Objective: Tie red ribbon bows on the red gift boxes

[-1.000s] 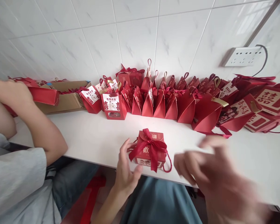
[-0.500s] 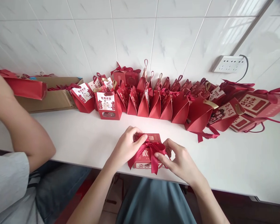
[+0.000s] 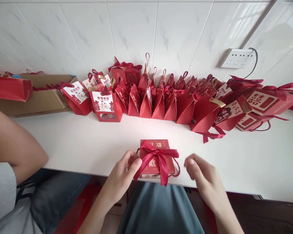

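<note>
A red gift box (image 3: pixel 169 167) with pale printed characters lies at the table's front edge before me. Around it runs a dark red satin ribbon (image 3: pixel 164 170), tied in a bow on top with tails hanging down the near side. A twisted red cord handle (image 3: pixel 178 169) loops out at its right. My left hand (image 3: pixel 124 172) is beside the box's left side, fingers bent, thumb close to the ribbon's left tail, with no grip on it visible. My right hand (image 3: pixel 205 175) hovers right of the box, apart from it, fingers curled in and nothing seen in them.
Several red gift bags (image 3: pixel 158 104) stand in a row along the tiled wall. More ribboned boxes (image 3: pixel 266 100) are stacked at right, below a power strip (image 3: pixel 236 58). At left are an open cardboard carton (image 3: pixel 39 104) and another person's bent arm (image 3: pixel 19 146) over the white table (image 3: pixel 88 143).
Both hands have come off the bow: my right hand moved right, clear of the box, and my left drew back to the lower left. The view has shifted slightly.
</note>
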### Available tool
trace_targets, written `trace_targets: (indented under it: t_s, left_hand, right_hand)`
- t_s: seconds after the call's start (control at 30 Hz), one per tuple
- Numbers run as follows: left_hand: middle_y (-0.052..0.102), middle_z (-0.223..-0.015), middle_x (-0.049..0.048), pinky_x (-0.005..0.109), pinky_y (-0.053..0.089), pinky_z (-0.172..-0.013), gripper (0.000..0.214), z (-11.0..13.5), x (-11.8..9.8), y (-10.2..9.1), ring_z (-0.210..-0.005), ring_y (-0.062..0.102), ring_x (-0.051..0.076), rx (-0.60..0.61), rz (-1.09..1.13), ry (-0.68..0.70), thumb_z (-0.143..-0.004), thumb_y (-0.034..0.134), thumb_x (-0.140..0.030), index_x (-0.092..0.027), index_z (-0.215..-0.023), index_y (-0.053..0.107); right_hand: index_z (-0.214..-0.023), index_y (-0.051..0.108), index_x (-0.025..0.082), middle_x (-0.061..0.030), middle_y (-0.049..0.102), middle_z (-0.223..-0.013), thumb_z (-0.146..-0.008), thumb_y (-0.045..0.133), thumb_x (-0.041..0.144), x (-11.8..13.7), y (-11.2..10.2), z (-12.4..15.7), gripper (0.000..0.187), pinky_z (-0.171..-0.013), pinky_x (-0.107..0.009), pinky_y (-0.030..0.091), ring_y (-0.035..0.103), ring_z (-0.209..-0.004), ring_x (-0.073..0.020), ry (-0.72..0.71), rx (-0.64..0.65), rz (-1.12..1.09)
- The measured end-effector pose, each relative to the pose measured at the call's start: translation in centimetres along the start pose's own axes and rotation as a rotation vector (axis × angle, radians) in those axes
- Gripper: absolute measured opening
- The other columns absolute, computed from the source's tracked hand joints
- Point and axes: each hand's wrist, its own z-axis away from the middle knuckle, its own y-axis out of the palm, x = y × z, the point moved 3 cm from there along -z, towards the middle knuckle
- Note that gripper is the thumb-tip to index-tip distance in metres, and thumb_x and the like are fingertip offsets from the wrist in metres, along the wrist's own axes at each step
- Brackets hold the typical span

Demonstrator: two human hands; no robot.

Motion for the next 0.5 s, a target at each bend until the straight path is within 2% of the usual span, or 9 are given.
trace_targets:
  t_s: [0.03, 0.13, 0.2, 0.27, 0.33, 0.43, 0.5]
  left_hand:
    - [0.049, -0.068, -0.003, 0.024, 0.037, -0.06, 0.037, 0.2, 0.1, -0.2, -0.063, 0.046, 0.013, 0.036, -0.02, -0.011, -0.087, 0.042, -0.056, -0.02, -0.079, 0.048]
    - [0.042, -0.063, -0.0041, 0.022, 0.035, -0.058, 0.04, 0.4, 0.2, -0.5, -0.059, 0.04, 0.011, 0.104, 0.011, -0.008, -0.085, 0.047, -0.055, -0.019, -0.069, 0.046]
    - [0.041, -0.063, -0.0044, 0.022, 0.035, -0.057, 0.039, 0.1, 0.1, -0.4, -0.059, 0.039, 0.011, 0.108, 0.061, 0.016, -0.085, 0.048, -0.054, -0.019, -0.068, 0.045]
    - [0.04, -0.063, -0.0046, 0.021, 0.033, -0.056, 0.039, -0.2, 0.1, -0.4, -0.058, 0.037, 0.01, 0.082, 0.054, 0.048, -0.085, 0.048, -0.053, -0.019, -0.068, 0.044]
    - [0.039, -0.063, -0.0046, 0.021, 0.032, -0.056, 0.038, -0.4, 0.3, -0.4, -0.058, 0.037, 0.01, 0.052, -0.019, 0.073, -0.086, 0.047, -0.052, -0.019, -0.068, 0.045]
    - [0.043, -0.064, -0.0032, 0.023, 0.036, -0.059, 0.036, -0.7, 0.6, -0.7, -0.062, 0.043, 0.013, 0.011, -0.133, 0.092, -0.088, 0.043, -0.05, -0.019, -0.069, 0.046]
    - [0.05, -0.072, -0.0009, 0.025, 0.04, -0.063, 0.031, -0.7, 0.6, -1.0, -0.069, 0.051, 0.016, -0.117, -0.188, 0.114, -0.088, 0.042, -0.049, -0.02, -0.076, 0.049]
  right_hand:
    - [-0.06, 0.047, 0.019, 0.0036, 0.037, -0.051, -0.086, 0.042, 0.062, -0.1, 0.0, 0.8, 0.05, -0.048, -0.024, 0.027, 0.034, -0.05, -0.0106, 0.031, 0.055, 0.049]
    - [-0.056, 0.047, 0.019, 0.0019, 0.047, -0.045, -0.085, 0.045, 0.063, -0.6, 1.6, 2.7, 0.053, -0.046, -0.023, 0.03, 0.041, -0.044, -0.0102, 0.115, 0.342, 0.079]
    - [-0.06, 0.05, 0.019, -0.0003, 0.056, -0.048, -0.085, 0.045, 0.062, -0.8, 3.1, 3.2, 0.05, -0.047, -0.023, 0.035, 0.049, -0.045, -0.0121, 0.12, 0.414, 0.033]
    - [-0.064, 0.051, 0.019, -0.0011, 0.059, -0.048, -0.085, 0.044, 0.062, -1.0, 4.3, 3.0, 0.048, -0.046, -0.022, 0.037, 0.053, -0.046, -0.0133, 0.098, 0.365, -0.02]
    - [-0.063, 0.049, 0.02, -0.0007, 0.056, -0.046, -0.087, 0.042, 0.061, -1.1, 4.7, 2.6, 0.048, -0.044, -0.021, 0.034, 0.051, -0.044, -0.0128, 0.065, 0.3, -0.07]
    - [-0.062, 0.052, 0.018, 0.0014, 0.049, -0.043, -0.087, 0.043, 0.059, -1.2, 3.9, 1.8, 0.049, -0.045, -0.022, 0.033, 0.044, -0.044, -0.011, 0.019, 0.255, -0.216]
    - [-0.061, 0.053, 0.018, 0.003, 0.044, -0.045, -0.085, 0.047, 0.059, -1.2, 2.7, 1.2, 0.049, -0.047, -0.022, 0.032, 0.04, -0.044, -0.0097, 0.015, 0.21, -0.335]
